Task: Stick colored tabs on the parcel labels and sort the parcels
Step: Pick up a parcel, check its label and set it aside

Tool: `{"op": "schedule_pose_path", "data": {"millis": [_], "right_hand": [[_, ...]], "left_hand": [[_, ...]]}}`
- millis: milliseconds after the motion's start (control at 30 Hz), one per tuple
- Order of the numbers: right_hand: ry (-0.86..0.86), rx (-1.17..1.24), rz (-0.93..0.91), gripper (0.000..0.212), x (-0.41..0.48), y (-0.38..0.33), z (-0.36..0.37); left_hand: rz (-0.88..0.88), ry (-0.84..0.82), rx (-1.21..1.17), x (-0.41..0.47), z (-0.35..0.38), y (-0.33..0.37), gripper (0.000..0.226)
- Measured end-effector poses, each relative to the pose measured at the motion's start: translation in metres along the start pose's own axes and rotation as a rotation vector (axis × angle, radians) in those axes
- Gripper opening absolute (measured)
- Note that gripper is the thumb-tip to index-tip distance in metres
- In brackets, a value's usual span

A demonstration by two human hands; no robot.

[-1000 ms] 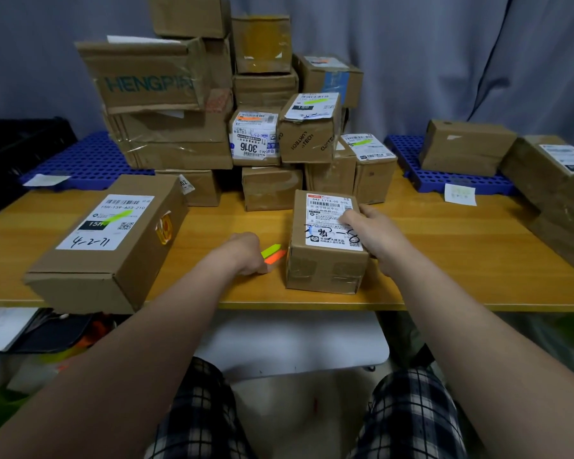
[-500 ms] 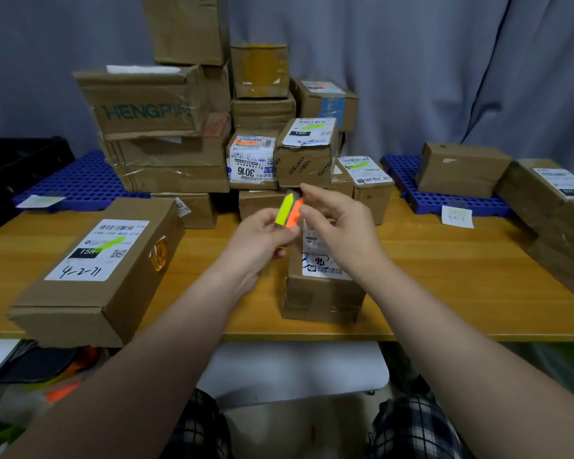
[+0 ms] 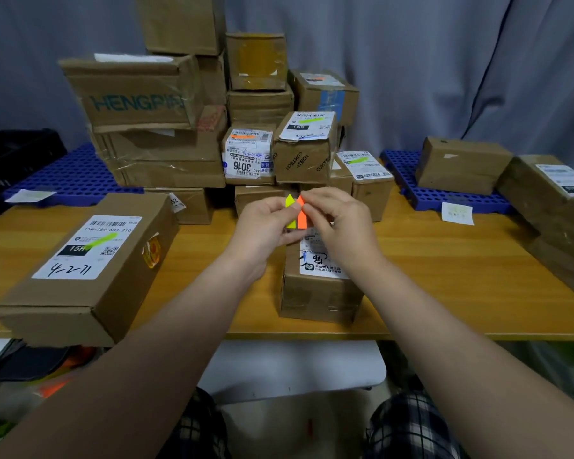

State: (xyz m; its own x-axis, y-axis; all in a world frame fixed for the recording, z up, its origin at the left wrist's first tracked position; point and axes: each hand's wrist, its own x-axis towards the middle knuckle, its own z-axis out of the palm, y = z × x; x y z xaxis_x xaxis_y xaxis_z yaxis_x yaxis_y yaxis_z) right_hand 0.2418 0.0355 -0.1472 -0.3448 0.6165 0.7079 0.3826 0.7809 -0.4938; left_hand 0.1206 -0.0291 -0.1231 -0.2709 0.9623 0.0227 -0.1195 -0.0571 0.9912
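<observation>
My left hand [image 3: 262, 226] holds a small pad of arrow-shaped tabs upright, a yellow-green strip [image 3: 290, 212] beside an orange strip [image 3: 301, 215]. The fingertips of my right hand [image 3: 337, 223] pinch the top of the orange strip. Both hands hover above a small brown parcel [image 3: 318, 289] at the table's front edge; its white label [image 3: 318, 260] carries handwriting and is partly hidden by my hands. A longer parcel [image 3: 87, 266] lies at the front left, a green tab [image 3: 98, 241] stuck on its label.
A tall stack of cardboard boxes [image 3: 193, 127] fills the middle back of the wooden table [image 3: 461, 276], some labels bearing green or orange tabs. Blue perforated pallets [image 3: 444, 197] lie at back left and right. More boxes [image 3: 550, 193] sit at the right edge.
My left hand lifted the tab pad off the table and my right hand left the small parcel. Both met above it, and my right fingers closed on the orange strip.
</observation>
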Motion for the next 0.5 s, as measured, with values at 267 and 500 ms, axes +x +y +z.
{"op": "schedule_pose_path", "data": {"millis": [267, 500], "right_hand": [[-0.035, -0.151, -0.059, 0.038, -0.0036, -0.0042, 0.0035], [-0.047, -0.209, -0.144, 0.035, -0.0049, -0.0019, 0.0029]], "left_hand": [[-0.096, 0.081, -0.141, 0.0022, -0.0034, 0.0063, 0.013], [-0.081, 0.019, -0.070, -0.0002, -0.0106, -0.0021, 0.024]]}}
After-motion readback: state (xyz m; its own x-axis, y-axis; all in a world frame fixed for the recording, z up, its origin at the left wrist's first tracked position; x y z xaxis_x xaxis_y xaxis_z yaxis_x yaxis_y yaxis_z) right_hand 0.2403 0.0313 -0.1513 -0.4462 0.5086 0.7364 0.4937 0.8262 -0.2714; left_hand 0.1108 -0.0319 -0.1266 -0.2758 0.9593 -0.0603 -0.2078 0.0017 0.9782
